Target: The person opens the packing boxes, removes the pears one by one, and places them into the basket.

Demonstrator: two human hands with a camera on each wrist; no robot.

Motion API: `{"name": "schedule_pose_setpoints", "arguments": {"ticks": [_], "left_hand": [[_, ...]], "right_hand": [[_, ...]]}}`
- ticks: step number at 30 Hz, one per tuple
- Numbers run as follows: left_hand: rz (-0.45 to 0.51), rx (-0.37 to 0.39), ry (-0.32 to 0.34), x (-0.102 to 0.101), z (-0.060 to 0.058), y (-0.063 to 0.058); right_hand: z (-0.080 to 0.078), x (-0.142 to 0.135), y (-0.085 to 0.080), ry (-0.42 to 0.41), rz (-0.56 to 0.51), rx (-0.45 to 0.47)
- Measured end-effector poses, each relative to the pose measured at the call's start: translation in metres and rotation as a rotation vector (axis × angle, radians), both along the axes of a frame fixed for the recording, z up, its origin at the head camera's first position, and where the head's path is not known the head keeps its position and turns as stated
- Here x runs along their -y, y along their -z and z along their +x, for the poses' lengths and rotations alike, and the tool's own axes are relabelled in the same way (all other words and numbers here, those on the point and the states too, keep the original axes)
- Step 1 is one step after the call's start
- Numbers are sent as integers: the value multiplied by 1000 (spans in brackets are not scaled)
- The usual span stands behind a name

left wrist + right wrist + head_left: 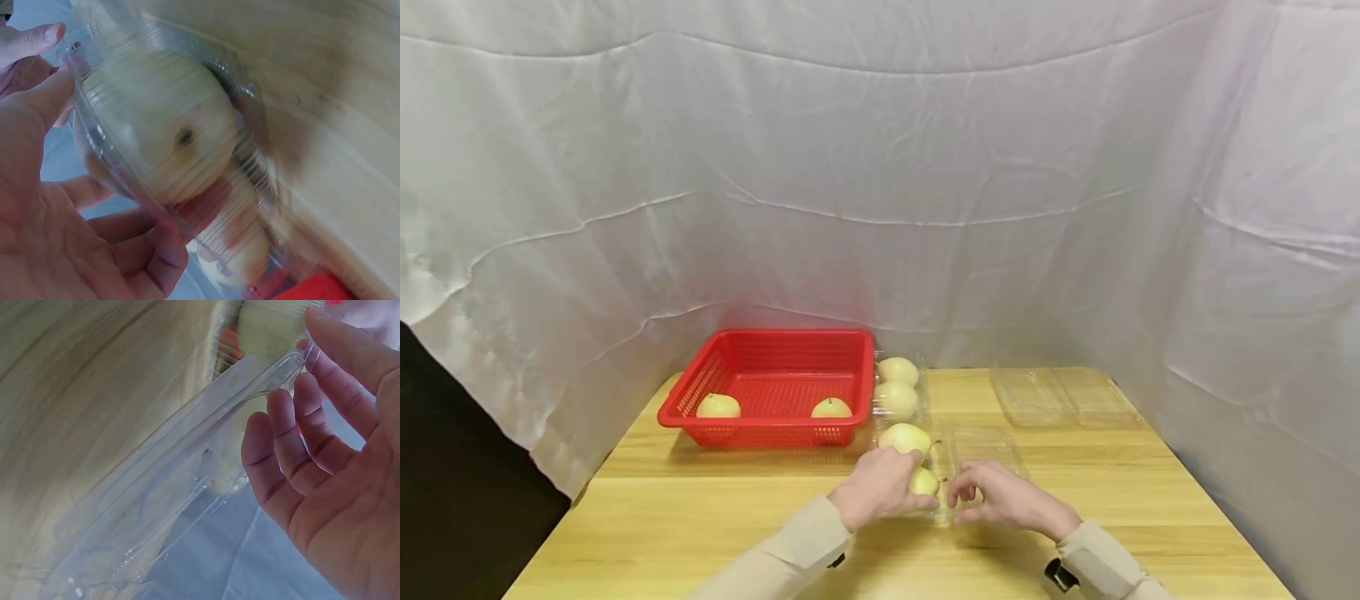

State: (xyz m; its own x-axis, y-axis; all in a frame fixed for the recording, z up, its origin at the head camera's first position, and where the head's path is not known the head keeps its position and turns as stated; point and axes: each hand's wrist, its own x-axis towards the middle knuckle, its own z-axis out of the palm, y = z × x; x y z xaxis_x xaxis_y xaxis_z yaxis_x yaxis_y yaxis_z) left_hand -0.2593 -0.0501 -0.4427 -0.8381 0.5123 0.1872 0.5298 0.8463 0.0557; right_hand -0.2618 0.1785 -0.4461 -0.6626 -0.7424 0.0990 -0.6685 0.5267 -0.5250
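Two pale yellow pears (905, 440) sit in the base of a clear plastic clamshell box (943, 454), whose lid (988, 442) is folded open to the right. My left hand (880, 483) grips the box's left side, its fingers curled along the wall and over the pears. Up close in the left wrist view, a pear (153, 112) shows through the ribbed plastic. From the right, my right hand (1003, 496) pinches the box's near corner between thumb and index finger, the other fingers bent beside the lid (156, 456) in the right wrist view.
A red plastic basket (797, 335) with two pears in it stands at the left. Behind the box is another clear box (924, 392) holding two pears. An open clear box (1030, 396) lies at the back right. White curtains (925, 150) enclose the wooden table (700, 517).
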Motion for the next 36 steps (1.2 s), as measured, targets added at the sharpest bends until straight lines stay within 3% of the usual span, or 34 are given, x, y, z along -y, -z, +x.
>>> {"name": "schedule_pose_setpoints", "arguments": {"ticks": [9,16,21,29,36], "left_hand": [[89,52,-64,-2,2,5],[97,-43,-101,-2,4,15],[141,-71,-133,-1,6,14],[309,-86,-169,3,1,-1],[504,-20,-160,9,0,-8]], "right_hand": [[0,1,4,-4,-18,-18],[2,2,5,-3,-17,-27],[3,2,5,-2,-22,-43],[2,1,4,-20,-37,-83],[1,0,3,-21,-34,-98]]}}
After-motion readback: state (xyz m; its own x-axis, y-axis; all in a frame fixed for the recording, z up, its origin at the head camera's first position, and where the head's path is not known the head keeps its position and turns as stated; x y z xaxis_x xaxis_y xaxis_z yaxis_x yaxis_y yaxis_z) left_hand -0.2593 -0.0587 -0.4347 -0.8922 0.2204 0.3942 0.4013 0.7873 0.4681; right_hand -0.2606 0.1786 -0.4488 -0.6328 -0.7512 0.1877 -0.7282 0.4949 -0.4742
